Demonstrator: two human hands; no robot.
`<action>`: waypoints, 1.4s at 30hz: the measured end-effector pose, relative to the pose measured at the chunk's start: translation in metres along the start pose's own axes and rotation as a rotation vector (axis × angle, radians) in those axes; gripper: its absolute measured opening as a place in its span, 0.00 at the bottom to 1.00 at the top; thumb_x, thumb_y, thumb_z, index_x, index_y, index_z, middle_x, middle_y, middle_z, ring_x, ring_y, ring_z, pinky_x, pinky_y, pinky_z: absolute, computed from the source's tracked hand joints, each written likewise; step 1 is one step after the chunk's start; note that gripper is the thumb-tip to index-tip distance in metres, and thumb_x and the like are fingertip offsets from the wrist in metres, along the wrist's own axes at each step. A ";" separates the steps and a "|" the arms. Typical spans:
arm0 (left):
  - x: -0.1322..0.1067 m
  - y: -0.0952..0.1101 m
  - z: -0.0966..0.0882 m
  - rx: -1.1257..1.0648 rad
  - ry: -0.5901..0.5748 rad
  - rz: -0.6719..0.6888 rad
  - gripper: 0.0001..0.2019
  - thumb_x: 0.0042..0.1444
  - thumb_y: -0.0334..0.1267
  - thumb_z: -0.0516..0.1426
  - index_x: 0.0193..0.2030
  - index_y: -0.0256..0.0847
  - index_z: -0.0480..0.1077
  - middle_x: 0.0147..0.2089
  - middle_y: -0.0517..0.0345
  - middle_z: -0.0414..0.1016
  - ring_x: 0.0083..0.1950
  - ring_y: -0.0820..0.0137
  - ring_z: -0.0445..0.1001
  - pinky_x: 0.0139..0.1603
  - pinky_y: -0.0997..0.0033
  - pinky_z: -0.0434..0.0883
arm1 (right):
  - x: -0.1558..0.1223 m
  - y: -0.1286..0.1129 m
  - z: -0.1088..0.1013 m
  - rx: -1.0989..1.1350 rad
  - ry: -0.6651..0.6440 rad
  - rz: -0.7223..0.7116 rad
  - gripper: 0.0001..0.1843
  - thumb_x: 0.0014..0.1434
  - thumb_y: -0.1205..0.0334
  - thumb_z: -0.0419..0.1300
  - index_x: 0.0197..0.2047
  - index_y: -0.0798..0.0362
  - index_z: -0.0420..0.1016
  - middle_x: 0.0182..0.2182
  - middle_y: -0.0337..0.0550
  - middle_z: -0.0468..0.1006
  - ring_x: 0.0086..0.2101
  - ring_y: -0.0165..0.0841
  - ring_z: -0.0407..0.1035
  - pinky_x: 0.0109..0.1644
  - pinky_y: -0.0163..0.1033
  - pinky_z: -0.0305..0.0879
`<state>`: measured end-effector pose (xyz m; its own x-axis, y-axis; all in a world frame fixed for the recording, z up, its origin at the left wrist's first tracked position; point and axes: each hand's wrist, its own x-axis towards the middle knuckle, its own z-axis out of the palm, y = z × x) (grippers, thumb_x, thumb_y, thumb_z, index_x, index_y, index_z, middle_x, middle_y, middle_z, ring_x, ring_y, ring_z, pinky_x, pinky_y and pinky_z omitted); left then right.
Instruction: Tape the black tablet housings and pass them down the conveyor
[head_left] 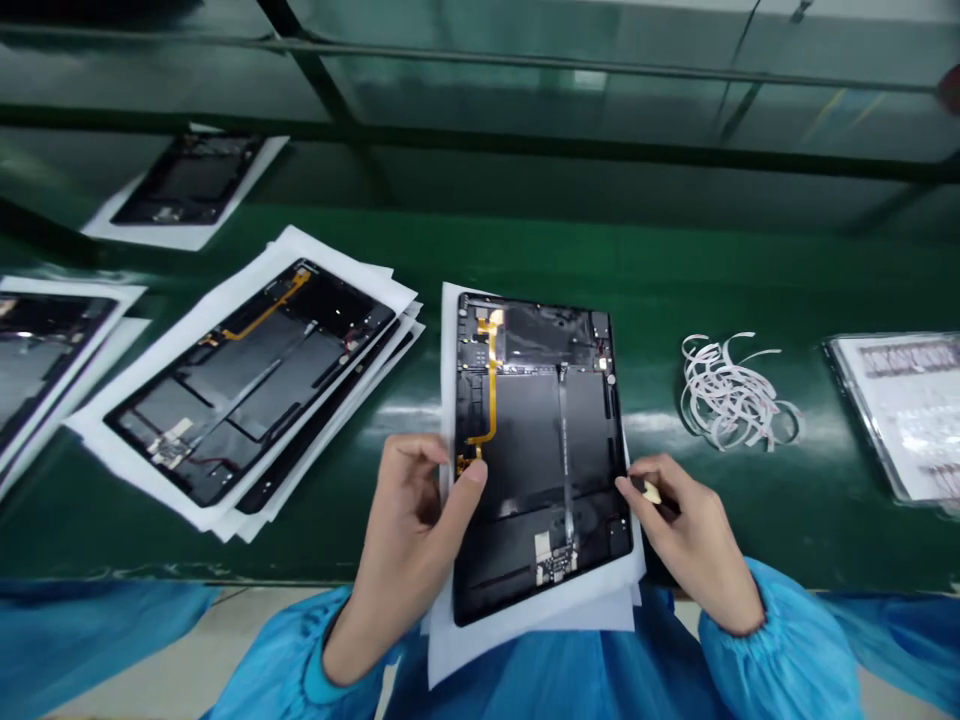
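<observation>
Left hand (pixel 409 540): you gripped the tablet housing (pixel 547 430) with curled fingers, thumb on its lower left corner.
Right hand (pixel 686 530): you pinched a small cream-and-black piece (pixel 651 490) at the housing's right edge.
Tablet housing: it lay on a white sheet (pixel 448 340), between your hands.
Left of housing: stacked housings (pixel 255 380) on paper.
Right of housing: white ribbon strips (pixel 731 395), then a sleeved document (pixel 896 415).

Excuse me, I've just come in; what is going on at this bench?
A person in blue is handling an opened black tablet lying on white paper, its orange flex cable exposed. Their left hand steadies the tablet's lower left corner, while their right hand pinches a small black-and-cream piece beside its right edge. More tablets lie stacked on white sheets to the left; a bundle of white strips and a document in a plastic sleeve sit on the green bench to the right.
</observation>
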<state>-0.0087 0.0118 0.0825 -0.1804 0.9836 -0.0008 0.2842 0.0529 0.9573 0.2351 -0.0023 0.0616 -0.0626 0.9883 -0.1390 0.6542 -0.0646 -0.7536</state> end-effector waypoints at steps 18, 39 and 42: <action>0.016 -0.017 0.028 -0.112 0.153 0.167 0.12 0.60 0.34 0.59 0.37 0.45 0.55 0.27 0.70 0.58 0.19 0.81 0.57 0.18 0.82 0.57 | 0.023 -0.038 0.008 -0.303 0.301 -0.040 0.40 0.56 0.49 0.62 0.67 0.51 0.54 0.51 0.50 0.77 0.39 0.44 0.79 0.35 0.46 0.78; 0.039 -0.037 0.018 -0.235 0.082 -0.099 0.18 0.56 0.44 0.63 0.39 0.46 0.55 0.28 0.69 0.61 0.20 0.79 0.62 0.18 0.82 0.58 | 0.042 -0.045 0.014 -0.268 0.233 0.045 0.35 0.56 0.45 0.62 0.61 0.48 0.55 0.36 0.42 0.79 0.30 0.44 0.77 0.27 0.42 0.69; 0.043 -0.034 0.017 -0.271 0.047 -0.146 0.19 0.55 0.46 0.63 0.38 0.46 0.54 0.25 0.71 0.59 0.19 0.78 0.62 0.17 0.82 0.58 | 0.043 -0.040 0.010 -0.025 0.152 0.043 0.31 0.60 0.50 0.59 0.62 0.46 0.54 0.34 0.38 0.77 0.30 0.37 0.76 0.31 0.39 0.70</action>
<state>-0.0098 0.0556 0.0448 -0.2457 0.9597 -0.1364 -0.0080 0.1388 0.9903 0.1983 0.0410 0.0796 0.0797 0.9943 -0.0704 0.6725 -0.1058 -0.7325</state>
